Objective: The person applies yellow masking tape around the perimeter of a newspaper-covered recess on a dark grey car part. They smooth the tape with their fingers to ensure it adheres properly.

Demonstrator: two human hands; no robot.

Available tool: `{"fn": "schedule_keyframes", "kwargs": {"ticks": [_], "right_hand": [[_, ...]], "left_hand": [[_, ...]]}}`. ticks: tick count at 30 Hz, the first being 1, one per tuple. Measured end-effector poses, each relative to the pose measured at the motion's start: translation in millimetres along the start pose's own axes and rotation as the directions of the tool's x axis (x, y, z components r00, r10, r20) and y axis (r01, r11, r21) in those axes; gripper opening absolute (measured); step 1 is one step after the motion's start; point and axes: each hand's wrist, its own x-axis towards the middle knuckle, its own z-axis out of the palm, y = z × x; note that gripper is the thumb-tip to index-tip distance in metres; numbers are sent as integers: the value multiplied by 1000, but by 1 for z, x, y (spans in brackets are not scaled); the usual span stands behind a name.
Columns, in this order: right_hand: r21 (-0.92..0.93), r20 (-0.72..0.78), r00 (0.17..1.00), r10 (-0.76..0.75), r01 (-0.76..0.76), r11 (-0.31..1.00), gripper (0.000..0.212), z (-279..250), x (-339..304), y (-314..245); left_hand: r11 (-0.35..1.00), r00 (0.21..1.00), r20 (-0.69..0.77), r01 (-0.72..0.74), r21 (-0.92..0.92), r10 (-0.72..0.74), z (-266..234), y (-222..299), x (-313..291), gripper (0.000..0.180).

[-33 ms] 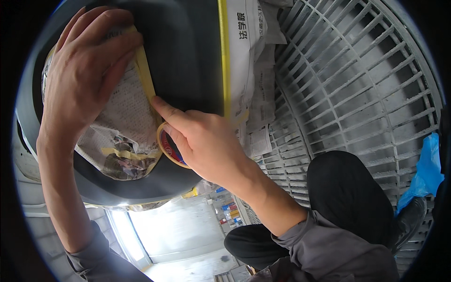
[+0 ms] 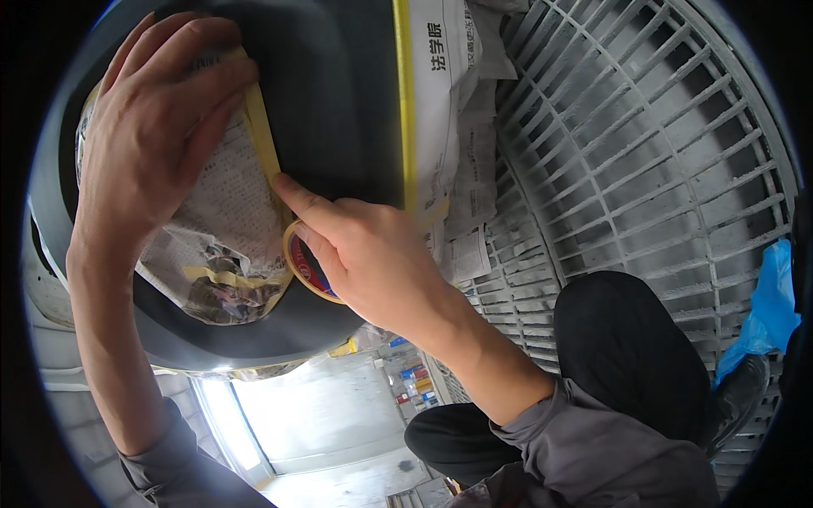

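Note:
A sheet of printed newspaper (image 2: pixel 222 182) covers a rounded opening in a dark grey curved panel (image 2: pixel 334 102). Yellow masking tape (image 2: pixel 262 127) runs along its right edge. My left hand (image 2: pixel 157 127) lies over the upper part of the paper, fingers bent and thumb near the tape; it holds nothing that I can see, and its fingertips are partly hidden. In my right hand (image 2: pixel 364 254) is a roll of masking tape (image 2: pixel 306 264) with a red and blue core label. That hand's index finger presses on the tape strip at the paper's edge.
More newspaper (image 2: pixel 440 110) hangs beyond a yellow tape line (image 2: pixel 406 102) right of the panel. Grey metal floor grating (image 2: pixel 644 144) spreads to the right. A blue plastic sheet (image 2: pixel 766 305) lies near my black shoe (image 2: pixel 738 402). Small coloured containers (image 2: pixel 415 383) stand farther off below the panel.

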Motion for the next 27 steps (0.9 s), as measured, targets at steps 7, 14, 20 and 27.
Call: {"fn": "schedule_keyframes", "kwargs": {"ticks": [7,14,20,27], "right_hand": [[14,16,1000,15,-16,1000,47,1,2,-1],[0,1,1000,22,-22,1000,47,2,1,-3],[-32,-11,1000,23,-23,999,48,2,1,-7],[-77,-30,999,22,-24,997,49,5,1,-9]], "left_hand": [[1000,1000,-6,-12,-13,12,6,7,-2,30],[1000,1000,-22,-12,-28,12,4,17,-7,29],[997,1000,29,-10,-80,12,-3,27,-11,28],[993,997,68,30,-117,-22,-3,40,-19,32]]}}
